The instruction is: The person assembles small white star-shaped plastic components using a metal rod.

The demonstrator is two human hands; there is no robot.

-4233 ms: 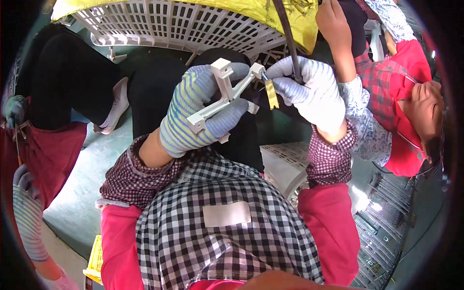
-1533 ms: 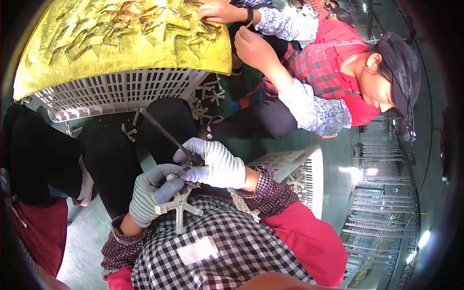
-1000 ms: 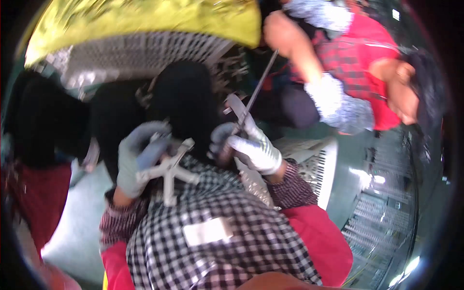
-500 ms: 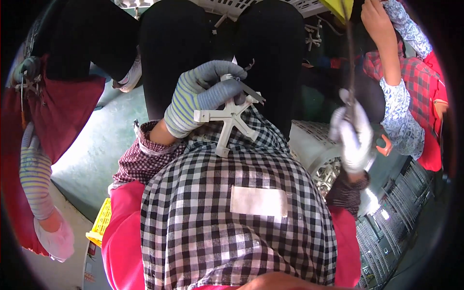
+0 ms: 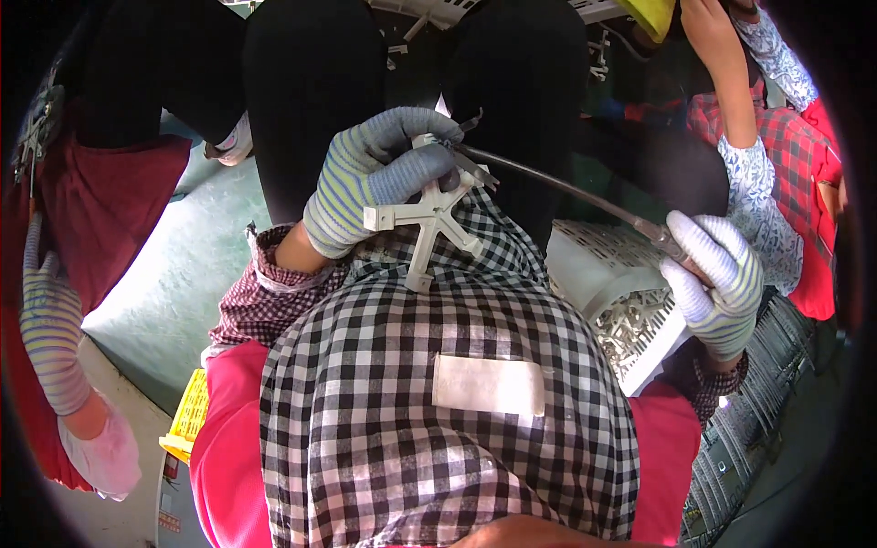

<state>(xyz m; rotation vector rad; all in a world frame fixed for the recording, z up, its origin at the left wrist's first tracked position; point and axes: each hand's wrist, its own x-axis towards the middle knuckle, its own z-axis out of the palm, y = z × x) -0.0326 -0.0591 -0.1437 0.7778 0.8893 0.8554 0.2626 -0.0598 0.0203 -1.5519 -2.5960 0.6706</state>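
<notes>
My left hand (image 5: pixel 370 178), in a striped knit glove, is closed on a white star-shaped part (image 5: pixel 427 216) with several arms, held above my lap. A small dark grey metal piece (image 5: pixel 477 170) sticks out by the thumb; how it is held is hidden. My right hand (image 5: pixel 717 288), gloved alike, is closed round the handle of a long thin metal rod tool (image 5: pixel 559 186). The rod slants up to the left, and its tip is at the left fingertips beside the star-shaped part. Whether it touches the part I cannot tell.
A white perforated basket (image 5: pixel 653 342) with many small pale parts stands at my right. Co-workers sit close on both sides: a gloved hand (image 5: pixel 59 338) at the left, a bare forearm (image 5: pixel 726 96) at the right. A yellow crate (image 5: pixel 189 416) stands at lower left.
My right hand has moved down and to the right. The rod tool has swung from upright to slanting, its tip now at the left fingertips. My left hand and the part have barely moved.
</notes>
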